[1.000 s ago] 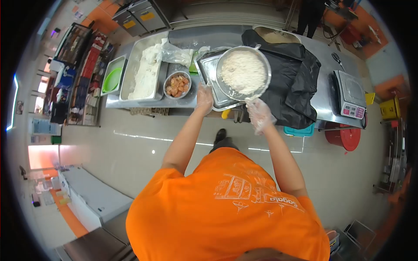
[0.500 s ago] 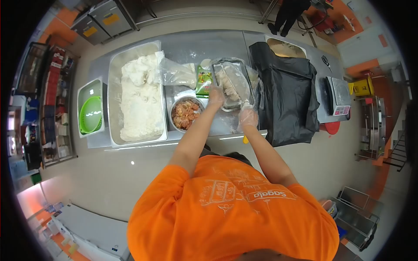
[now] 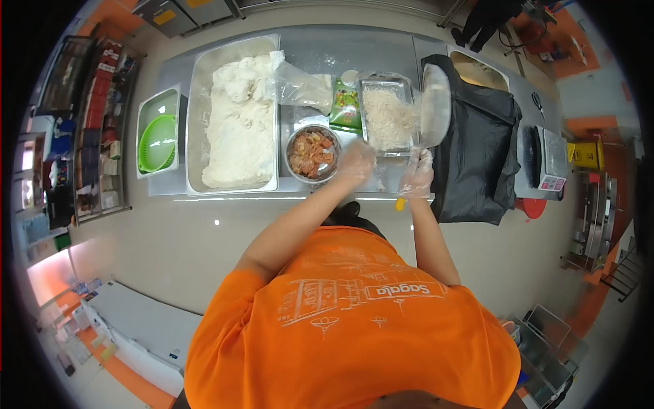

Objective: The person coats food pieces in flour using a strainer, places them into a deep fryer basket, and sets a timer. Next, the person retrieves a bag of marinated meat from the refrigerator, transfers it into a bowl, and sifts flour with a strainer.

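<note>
My right hand (image 3: 415,174), in a clear plastic glove, is closed on the near end of a round sieve (image 3: 436,105). The sieve is tipped steeply on its side over the right edge of a metal tray (image 3: 364,126). Pale floury pieces (image 3: 388,116) lie in that tray. My gloved left hand (image 3: 357,163) is near the tray's lower left corner, its fingers smeared by motion. To its left stands a metal bowl of raw meat pieces (image 3: 313,154).
On the left are a deep pan of flour (image 3: 238,129) and a green basket (image 3: 157,143) in a tub. A clear bag (image 3: 300,85) and green packet (image 3: 346,105) lie mid-table. Black plastic (image 3: 477,136) and a scale (image 3: 548,160) are right. Another person's legs (image 3: 484,24) show behind.
The sieve has tipped from nearly level to steeply sideways, and the pale pieces it held now lie in the tray. My left hand has come away from the tray toward the bowl.
</note>
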`<state>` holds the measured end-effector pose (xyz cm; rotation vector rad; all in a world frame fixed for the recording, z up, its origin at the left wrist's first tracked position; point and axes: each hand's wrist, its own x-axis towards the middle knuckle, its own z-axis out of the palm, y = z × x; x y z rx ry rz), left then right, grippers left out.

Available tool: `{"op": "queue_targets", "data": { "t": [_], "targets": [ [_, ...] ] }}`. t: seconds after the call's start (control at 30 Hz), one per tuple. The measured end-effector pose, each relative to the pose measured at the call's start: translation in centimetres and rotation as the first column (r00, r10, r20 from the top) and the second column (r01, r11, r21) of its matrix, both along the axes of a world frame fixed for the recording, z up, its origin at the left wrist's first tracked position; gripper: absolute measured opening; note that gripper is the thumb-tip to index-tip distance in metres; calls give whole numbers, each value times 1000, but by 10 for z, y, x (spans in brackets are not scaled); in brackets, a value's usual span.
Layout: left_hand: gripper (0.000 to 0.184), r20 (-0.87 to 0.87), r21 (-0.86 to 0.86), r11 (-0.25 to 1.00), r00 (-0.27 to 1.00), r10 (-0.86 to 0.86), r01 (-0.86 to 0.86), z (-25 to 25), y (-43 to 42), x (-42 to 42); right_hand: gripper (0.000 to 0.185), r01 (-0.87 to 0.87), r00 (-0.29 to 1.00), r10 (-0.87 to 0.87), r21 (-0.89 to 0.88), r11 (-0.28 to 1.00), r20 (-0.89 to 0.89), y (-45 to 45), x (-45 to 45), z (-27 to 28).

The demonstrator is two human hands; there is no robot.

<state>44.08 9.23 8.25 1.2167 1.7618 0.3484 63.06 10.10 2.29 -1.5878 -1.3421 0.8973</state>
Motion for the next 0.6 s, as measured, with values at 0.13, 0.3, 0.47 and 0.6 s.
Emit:
{"op": "queue_targets", "data": {
  "t": [0.13, 0.3, 0.47, 0.6],
  "targets": [
    [43, -82, 352, 783, 850, -520, 513, 2, -46, -1, 4, -85, 732, 16, -67, 994, -681, -9, -30, 7],
    [32, 110, 258, 960, 984, -139, 107, 52, -74, -88, 18, -222, 719, 61, -146, 964, -692, -36, -158, 64],
    [25, -85, 556, 830, 996, 7, 41, 16, -122, -241, 38, -491, 870, 493, -79, 868, 3, -46, -295, 69],
    [26, -130, 815, 579, 972, 198, -9, -67, -167, -395, 43, -248, 940, 316, -374, 894, 131, -44, -420, -69]
  ]
}}
